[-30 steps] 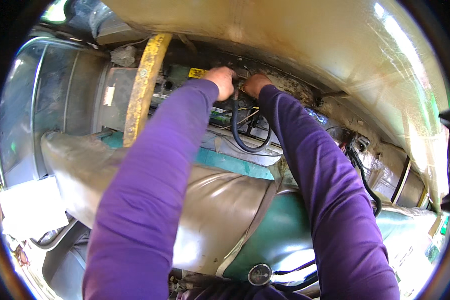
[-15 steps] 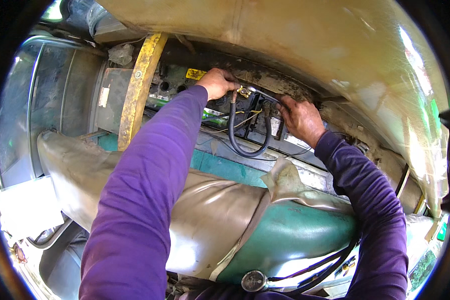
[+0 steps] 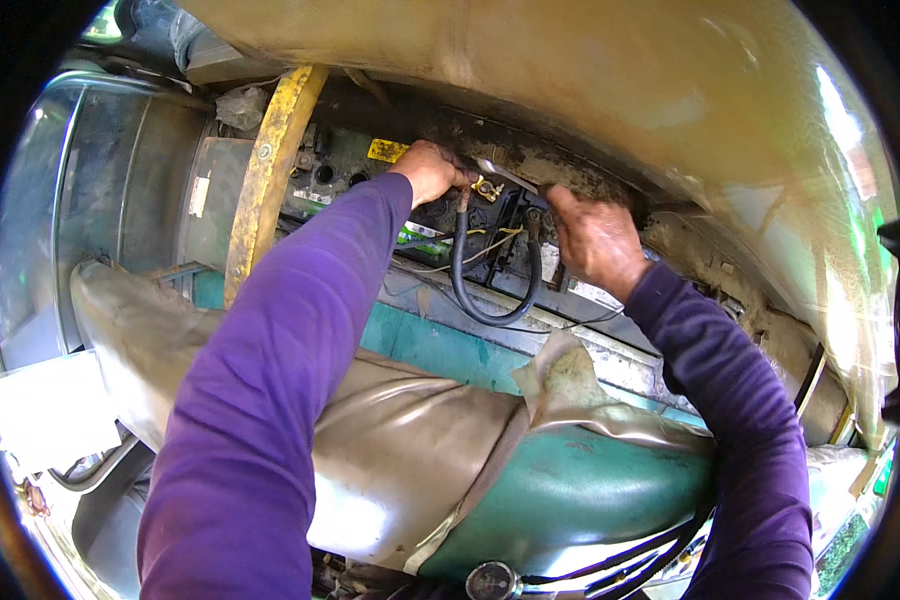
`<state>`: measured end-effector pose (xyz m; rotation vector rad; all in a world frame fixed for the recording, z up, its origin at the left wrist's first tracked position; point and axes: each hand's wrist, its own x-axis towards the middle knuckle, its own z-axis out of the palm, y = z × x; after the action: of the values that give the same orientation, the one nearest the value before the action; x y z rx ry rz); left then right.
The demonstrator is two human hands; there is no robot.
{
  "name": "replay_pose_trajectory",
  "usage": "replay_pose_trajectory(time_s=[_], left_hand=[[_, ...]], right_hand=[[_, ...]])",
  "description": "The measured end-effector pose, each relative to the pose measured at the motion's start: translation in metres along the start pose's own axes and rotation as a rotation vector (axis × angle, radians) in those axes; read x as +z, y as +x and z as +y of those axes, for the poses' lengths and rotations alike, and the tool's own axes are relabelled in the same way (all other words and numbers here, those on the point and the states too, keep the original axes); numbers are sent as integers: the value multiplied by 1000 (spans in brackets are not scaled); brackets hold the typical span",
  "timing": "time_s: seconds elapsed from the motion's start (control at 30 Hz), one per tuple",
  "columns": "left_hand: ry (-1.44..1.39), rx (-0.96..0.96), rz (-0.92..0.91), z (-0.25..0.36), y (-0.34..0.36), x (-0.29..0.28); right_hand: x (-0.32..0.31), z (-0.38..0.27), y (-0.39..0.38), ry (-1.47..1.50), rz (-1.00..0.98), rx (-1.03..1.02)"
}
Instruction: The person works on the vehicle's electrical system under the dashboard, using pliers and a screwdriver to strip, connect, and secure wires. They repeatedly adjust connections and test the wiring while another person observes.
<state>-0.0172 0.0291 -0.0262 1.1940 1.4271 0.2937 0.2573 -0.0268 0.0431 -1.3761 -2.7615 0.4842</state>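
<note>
My left hand [image 3: 433,172] has its fingers closed at the brass-coloured battery terminal clamp [image 3: 487,189], on the side where a thick black cable [image 3: 459,262] joins it. In my right hand [image 3: 600,238] is a slim silver wrench [image 3: 515,177]. Its far end reaches just above the clamp and looks blurred; whether it touches the bolt I cannot tell. The cable loops down and back up to a second terminal [image 3: 535,219] beside my right hand. Both terminals are on dark batteries [image 3: 342,167] set in a recess, partly covered by my left forearm.
A worn yellow bar [image 3: 275,160] crosses the recess on the left. Overhead hangs a tan padded panel [image 3: 530,60]. A torn tan cover lies over a green seat cushion [image 3: 580,490] in front of me. A round gauge [image 3: 492,581] with hoses rests at the bottom.
The wrench's far end has shifted up and slightly left, off its earlier place beside the clamp. My right hand has turned so its back shows more. My left hand stays at the clamp.
</note>
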Motion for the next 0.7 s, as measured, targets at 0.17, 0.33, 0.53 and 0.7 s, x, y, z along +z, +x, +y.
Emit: replay_pose_trajectory(time_s=[0.17, 0.33, 0.53, 0.7], left_hand=[[218, 6, 2, -2, 1, 1], [248, 101, -15, -10, 9, -2], [256, 38, 26, -8, 11, 0], [195, 14, -107, -11, 15, -5]], right_hand=[[-6, -2, 7, -82, -384, 87], [-8, 3, 6, -92, -257, -35], [-2, 7, 9, -71, -62, -154], [-6, 2, 11, 93, 171, -246]])
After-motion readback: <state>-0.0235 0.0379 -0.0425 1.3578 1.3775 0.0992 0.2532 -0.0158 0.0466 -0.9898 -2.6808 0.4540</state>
